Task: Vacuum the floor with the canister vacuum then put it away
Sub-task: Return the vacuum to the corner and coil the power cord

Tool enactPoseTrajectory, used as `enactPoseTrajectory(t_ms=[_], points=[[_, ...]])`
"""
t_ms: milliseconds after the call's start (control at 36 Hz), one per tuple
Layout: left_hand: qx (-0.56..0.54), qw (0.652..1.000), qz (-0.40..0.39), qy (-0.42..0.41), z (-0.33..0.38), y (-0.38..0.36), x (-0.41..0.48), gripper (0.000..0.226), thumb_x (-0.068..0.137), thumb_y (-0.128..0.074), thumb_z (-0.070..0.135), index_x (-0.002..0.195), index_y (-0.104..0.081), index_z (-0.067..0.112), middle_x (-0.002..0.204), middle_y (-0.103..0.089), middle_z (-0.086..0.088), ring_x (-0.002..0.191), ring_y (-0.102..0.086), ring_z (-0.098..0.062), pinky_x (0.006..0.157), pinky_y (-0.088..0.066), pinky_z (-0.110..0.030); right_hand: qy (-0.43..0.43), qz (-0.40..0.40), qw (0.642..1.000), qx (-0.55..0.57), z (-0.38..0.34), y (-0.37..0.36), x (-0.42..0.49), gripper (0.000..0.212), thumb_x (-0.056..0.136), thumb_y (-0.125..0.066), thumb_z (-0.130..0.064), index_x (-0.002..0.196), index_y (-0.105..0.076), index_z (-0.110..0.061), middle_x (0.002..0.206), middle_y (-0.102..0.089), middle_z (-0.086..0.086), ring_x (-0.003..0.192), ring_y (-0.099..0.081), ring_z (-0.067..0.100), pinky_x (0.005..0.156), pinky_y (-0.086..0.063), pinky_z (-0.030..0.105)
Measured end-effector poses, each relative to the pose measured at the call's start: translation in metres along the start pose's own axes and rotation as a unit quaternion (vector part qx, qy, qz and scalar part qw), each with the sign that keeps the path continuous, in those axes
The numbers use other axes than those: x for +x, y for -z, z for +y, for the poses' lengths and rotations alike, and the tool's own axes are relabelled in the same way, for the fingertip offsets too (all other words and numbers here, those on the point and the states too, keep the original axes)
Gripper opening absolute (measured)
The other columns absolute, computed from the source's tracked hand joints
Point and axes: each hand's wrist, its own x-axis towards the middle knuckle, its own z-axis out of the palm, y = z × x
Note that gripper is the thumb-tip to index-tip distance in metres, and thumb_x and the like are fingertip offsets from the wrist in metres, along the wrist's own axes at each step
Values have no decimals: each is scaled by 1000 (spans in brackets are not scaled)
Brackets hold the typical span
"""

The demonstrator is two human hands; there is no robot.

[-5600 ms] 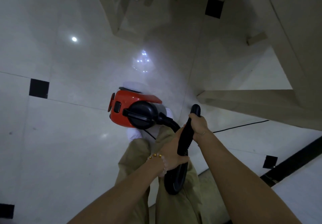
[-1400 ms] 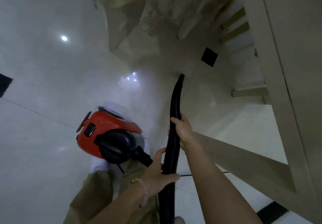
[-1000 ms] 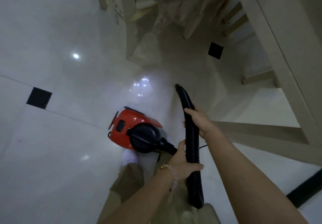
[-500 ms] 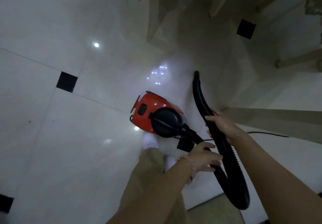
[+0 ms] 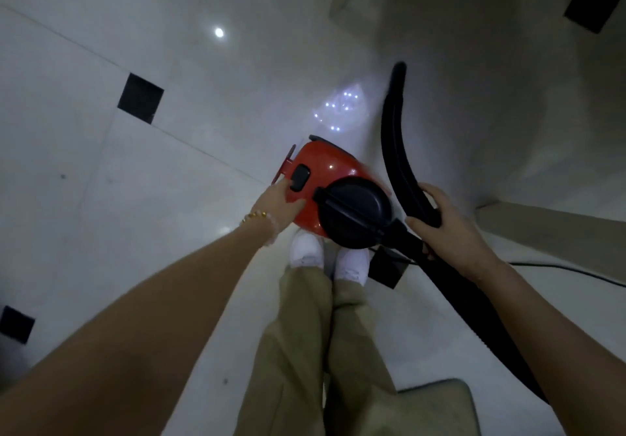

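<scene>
**Vacuum: left hand on body, right hand on hose**

Vacuum point(image 5: 330, 178): red canister, black round cap at the near end, sits on the floor point(image 5: 101, 171) just ahead of the person's white shoes point(image 5: 306, 249). Black switch point(image 5: 300, 178) on the red shell.

Left hand point(image 5: 277, 203): lies on the near-left side of the shell, fingers together and stretched forward, fingertips touching the lower edge of the switch. Palm flat against the red surface, nothing pinched. Whether the switch is pressed in: cannot tell. Gold bead bracelet point(image 5: 254, 216) on the wrist behind the hand.

Hose point(image 5: 394, 137): black, ribbed, leaves the cap to the right of the left hand, loops down toward the bottom right corner, then rises through the right hand; free end points up and away beyond the hand, off the floor.

Right hand point(image 5: 440, 222): wrapped around the hose, thumb on the near side, fingers curled over the far side. Grip closed on it.

Black cord point(image 5: 559, 270) runs along the floor to the right, past the right forearm. A dark square floor tile point(image 5: 388, 271) shows below the right hand, beside the right shoe. Tan trousers point(image 5: 305, 351) below both hands. Pale furniture edge point(image 5: 548, 229) to the right of the right hand; image dim, detail unclear.
</scene>
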Motion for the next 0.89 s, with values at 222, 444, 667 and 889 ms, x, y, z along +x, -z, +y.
enactPoseTrajectory(t_ms=[222, 444, 667, 889], points=[[250, 952, -123, -125, -21, -19, 44, 127, 66, -80, 45, 149, 9, 9, 159, 9, -8, 148, 0, -22, 121, -10, -35, 39, -7, 999, 3, -17, -9, 16, 56, 90, -61, -26, 137, -36, -43, 87, -60, -11, 56, -62, 13, 53, -54, 24], [224, 959, -135, -113, -35, -25, 53, 143, 56, -82, 55, 147, 22, 18, 157, 21, 0, 147, 4, -24, 120, -14, -46, 39, -23, 998, 33, -10, -8, 25, 57, 90, -61, -24, 136, -36, -47, 83, -60, -1, 58, -61, 17, 58, -55, 31], [331, 926, -163, -81, -17, -22, 53, 142, 59, -78, 59, 146, 25, 14, 157, 23, -2, 147, 1, -23, 121, -13, -39, 19, -8, 999, 50, -9, 3, 19, 55, 89, -61, -20, 132, -41, -47, 76, -59, 2, 56, -61, 18, 58, -57, 34], [376, 907, -146, -123, -2, -21, 43, 124, 70, -68, 59, 148, 15, 10, 159, 13, -6, 148, 2, -20, 121, 0, -43, -3, -12, 997, 76, -14, 13, 4, 53, 90, -61, -20, 132, -41, -47, 75, -60, 1, 50, -57, 12, 52, -51, 25]])
